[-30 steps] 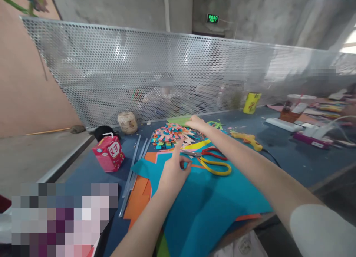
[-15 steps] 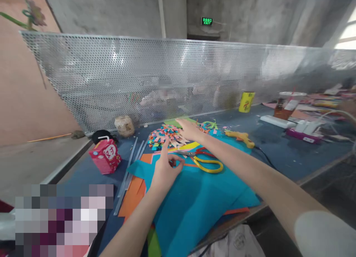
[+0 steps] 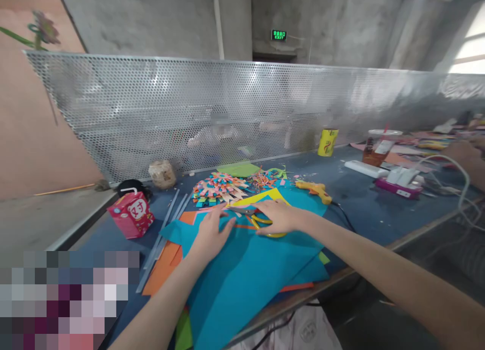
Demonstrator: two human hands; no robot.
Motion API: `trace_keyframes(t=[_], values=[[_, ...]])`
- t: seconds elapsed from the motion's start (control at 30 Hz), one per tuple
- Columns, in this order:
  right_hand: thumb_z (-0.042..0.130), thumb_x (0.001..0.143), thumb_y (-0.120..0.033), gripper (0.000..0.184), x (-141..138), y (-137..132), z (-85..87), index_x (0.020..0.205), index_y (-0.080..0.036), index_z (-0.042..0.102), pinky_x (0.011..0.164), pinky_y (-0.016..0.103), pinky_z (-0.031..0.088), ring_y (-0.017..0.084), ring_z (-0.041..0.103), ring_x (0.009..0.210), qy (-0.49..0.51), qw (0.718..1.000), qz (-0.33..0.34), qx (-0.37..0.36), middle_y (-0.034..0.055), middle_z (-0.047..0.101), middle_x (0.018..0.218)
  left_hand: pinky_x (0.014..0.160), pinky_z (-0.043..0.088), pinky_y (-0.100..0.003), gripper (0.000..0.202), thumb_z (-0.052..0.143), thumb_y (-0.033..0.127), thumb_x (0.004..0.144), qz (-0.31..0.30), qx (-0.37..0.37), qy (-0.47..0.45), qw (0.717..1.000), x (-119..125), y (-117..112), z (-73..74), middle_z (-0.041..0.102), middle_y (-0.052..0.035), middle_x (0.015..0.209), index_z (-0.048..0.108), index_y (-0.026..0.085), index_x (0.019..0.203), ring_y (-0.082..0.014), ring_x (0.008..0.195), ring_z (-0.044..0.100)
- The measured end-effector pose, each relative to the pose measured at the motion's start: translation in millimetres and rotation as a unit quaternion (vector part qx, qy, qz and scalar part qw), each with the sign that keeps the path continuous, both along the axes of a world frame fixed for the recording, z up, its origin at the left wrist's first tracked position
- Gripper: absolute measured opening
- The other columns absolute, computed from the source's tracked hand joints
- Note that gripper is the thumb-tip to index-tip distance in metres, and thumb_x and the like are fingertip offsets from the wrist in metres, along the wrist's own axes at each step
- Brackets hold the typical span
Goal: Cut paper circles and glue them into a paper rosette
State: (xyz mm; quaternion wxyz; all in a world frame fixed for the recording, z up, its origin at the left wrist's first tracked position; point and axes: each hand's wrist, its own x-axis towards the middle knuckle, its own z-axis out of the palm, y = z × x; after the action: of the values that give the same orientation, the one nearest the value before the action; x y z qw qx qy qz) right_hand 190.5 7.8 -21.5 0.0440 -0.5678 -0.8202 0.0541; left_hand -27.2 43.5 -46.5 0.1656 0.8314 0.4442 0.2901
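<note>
A pair of scissors (image 3: 248,212) with red and yellow handles lies on blue paper (image 3: 242,269). Over its handles is my right hand (image 3: 280,216), fingers and thumb apart on either side of them; I cannot tell whether it touches them. My left hand (image 3: 211,234) is left of the scissors, above the blue paper, its thumb and fingers spread with nothing visible between. Just beyond both hands sits a layered paper flower (image 3: 217,186) of fringed pink, blue and orange strips. Yellow paper (image 3: 267,196) lies behind the scissors, and orange paper (image 3: 164,271) pokes out at left.
A yellow glue gun (image 3: 314,189) with a cord lies to the right. Clear glue sticks (image 3: 157,251) and a pink drink carton (image 3: 132,216) are at left. A power strip (image 3: 397,188) and a drink cup (image 3: 377,148) stand farther right. A perforated metal screen (image 3: 182,97) borders the back.
My right hand has come back from behind the paper flower to the scissors' handles. My left hand has drawn away from the flower's near edge, its curled fingers now opened. The view has shifted slightly.
</note>
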Motion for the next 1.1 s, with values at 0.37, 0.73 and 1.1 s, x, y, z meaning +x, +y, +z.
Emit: trace_keyframes(t=[0.37,0.73,1.1], values=[[0.062,0.076,-0.036,0.069,21,4,-7.5,0.136,-0.013,0.034,0.090,0.054,0.042,0.034,0.046,0.116,-0.017,0.994,-0.095,0.056,0.0190,0.045,0.130,0.103,0.022,-0.056,0.080,0.038,0.064,0.079,-0.045,0.020,0.196,0.979,3,-20,7.6,0.037,-0.0175,0.142,0.032,0.011,0.138,-0.0335,0.130,0.032],[0.029,0.095,-0.025,0.047,-29,17,-30.4,0.139,-0.008,0.032,0.112,0.037,0.021,0.019,0.023,0.135,0.016,0.987,0.149,0.055,0.0090,0.027,0.145,0.107,0.000,-0.060,0.094,0.019,0.072,0.079,-0.074,-0.021,0.345,0.935,11,-73,16.3,0.009,-0.0195,0.147,0.016,0.001,0.141,-0.0362,0.137,0.003],[0.029,0.094,-0.023,0.049,-26,19,-35.1,0.138,-0.004,0.032,0.112,0.041,0.021,0.022,0.023,0.135,0.057,0.987,0.151,0.026,0.0127,0.027,0.145,0.106,0.008,-0.062,0.080,0.028,0.062,0.083,-0.164,-0.019,0.263,0.951,28,-104,26.8,0.027,-0.0177,0.147,0.026,0.008,0.141,-0.0387,0.136,0.011]])
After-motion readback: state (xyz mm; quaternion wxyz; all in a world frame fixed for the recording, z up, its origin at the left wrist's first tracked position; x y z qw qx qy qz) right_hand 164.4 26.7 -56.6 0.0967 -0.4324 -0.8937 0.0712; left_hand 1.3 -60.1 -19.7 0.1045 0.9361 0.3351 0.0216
